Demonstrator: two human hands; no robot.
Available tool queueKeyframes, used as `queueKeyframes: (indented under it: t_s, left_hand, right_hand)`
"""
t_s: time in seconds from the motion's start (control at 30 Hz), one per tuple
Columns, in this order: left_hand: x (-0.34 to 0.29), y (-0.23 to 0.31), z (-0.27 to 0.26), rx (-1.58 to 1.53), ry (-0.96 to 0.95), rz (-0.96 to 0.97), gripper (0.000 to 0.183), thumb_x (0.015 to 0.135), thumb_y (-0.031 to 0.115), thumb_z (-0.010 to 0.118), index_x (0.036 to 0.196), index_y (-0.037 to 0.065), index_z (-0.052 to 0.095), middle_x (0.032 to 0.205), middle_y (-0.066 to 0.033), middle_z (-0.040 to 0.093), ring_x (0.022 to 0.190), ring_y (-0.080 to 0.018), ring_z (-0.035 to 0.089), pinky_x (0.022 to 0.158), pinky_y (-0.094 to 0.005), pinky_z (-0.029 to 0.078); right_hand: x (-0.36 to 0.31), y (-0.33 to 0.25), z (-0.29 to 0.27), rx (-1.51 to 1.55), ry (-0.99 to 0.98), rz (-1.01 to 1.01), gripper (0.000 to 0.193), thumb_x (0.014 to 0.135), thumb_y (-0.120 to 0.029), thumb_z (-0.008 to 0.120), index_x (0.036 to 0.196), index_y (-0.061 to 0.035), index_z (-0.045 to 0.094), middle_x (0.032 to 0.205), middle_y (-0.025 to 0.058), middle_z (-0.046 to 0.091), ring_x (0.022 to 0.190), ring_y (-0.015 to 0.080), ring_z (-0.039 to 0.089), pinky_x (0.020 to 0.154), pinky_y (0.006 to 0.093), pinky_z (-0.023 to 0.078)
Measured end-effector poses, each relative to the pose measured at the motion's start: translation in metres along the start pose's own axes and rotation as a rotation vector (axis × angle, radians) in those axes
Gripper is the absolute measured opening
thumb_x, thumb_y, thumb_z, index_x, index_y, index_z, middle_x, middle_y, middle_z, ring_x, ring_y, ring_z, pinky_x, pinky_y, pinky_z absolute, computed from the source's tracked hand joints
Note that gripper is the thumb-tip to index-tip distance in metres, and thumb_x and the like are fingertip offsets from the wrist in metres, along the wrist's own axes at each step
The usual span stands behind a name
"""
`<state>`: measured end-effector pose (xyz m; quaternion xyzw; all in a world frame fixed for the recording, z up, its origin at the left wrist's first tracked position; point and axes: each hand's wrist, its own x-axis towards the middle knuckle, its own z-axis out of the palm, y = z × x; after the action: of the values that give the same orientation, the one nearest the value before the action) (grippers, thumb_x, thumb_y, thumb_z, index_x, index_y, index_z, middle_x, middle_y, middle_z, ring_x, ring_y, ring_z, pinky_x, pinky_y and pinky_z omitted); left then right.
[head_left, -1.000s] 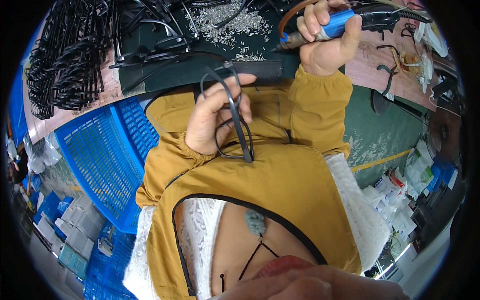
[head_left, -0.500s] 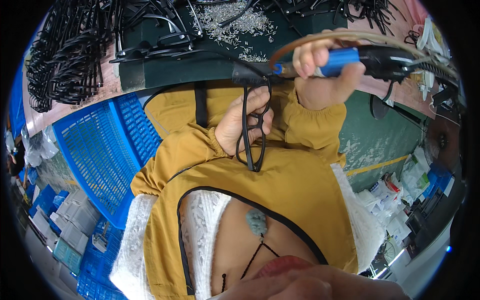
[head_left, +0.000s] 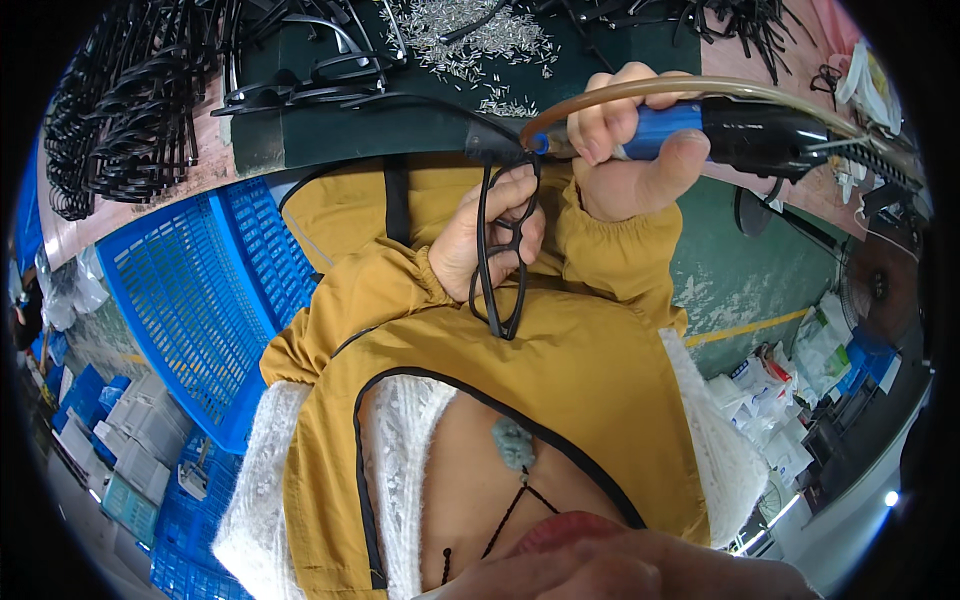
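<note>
A black eyeglass frame (head_left: 497, 320) hangs upright in my left hand (head_left: 468, 245), its fingers closed around it near the middle. One temple (head_left: 425, 98) of the frame stretches left over the table edge. My right hand (head_left: 635, 180) grips a blue and black power screwdriver (head_left: 665, 132), which lies nearly level with its tip pointing left. That tip meets the upper end of the frame, where the temple joins, beside a dark block (head_left: 492, 142) at the table edge. A brown tube (head_left: 620, 88) arcs over my right fingers to the tool's nose. The exact contact at the tip is too small to make out.
Many small metal pins (head_left: 475, 45) lie on the dark green mat (head_left: 300, 145). Black glasses frames (head_left: 130, 120) are stacked at the left, with loose temples (head_left: 750, 35) at the far right. A blue plastic basket (head_left: 185, 300) stands below the table, and a fan (head_left: 880, 285) at right.
The screwdriver and my right hand have shifted slightly left, the tip closer in against the frame. My left hand keeps its hold, and the whole view has drifted a little.
</note>
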<state>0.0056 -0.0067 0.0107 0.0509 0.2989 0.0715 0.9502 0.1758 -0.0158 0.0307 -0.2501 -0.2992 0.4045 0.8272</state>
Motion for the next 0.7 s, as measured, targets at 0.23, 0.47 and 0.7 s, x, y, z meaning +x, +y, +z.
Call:
queueKeyframes:
  t_s: [0.23, 0.47, 0.7]
  left_hand:
    - [-0.013, 0.009, 0.014, 0.162, 0.170, -0.002, 0.027, 0.102, 0.035, 0.063, 0.118, 0.014, 0.062, 0.067, -0.0059, 0.060, 0.054, -0.0166, 0.056, 0.047, -0.0281, 0.038]
    - [-0.040, 0.053, 0.014, 0.211, 0.016, 0.293, 0.074, 0.093, 0.042, 0.049, 0.146, -0.009, 0.047, 0.082, -0.0082, 0.060, 0.069, -0.0201, 0.062, 0.060, -0.0276, 0.050]
    - [-0.018, 0.040, 0.027, 0.666, 0.103, 1.069, 0.039, 0.085, -0.012, 0.056, 0.122, -0.001, 0.056, 0.117, -0.0113, 0.057, 0.101, -0.0198, 0.061, 0.092, -0.0306, 0.050]
  right_hand:
    - [0.028, -0.004, -0.008, 0.177, -0.026, 0.082, 0.047, 0.101, -0.061, 0.051, 0.114, -0.0165, 0.056, 0.076, 0.0012, 0.052, 0.058, 0.0118, 0.050, 0.046, 0.0273, 0.035]
    - [0.054, 0.014, -0.041, -0.081, 0.105, -0.107, 0.049, 0.099, -0.061, 0.054, 0.108, -0.0134, 0.061, 0.078, 0.0023, 0.055, 0.056, 0.0130, 0.049, 0.045, 0.0249, 0.036]
    - [0.053, -0.004, -0.039, -0.070, 0.009, -0.026, 0.047, 0.101, -0.061, 0.051, 0.110, -0.0156, 0.060, 0.078, 0.0002, 0.054, 0.056, 0.0096, 0.049, 0.045, 0.0225, 0.035]
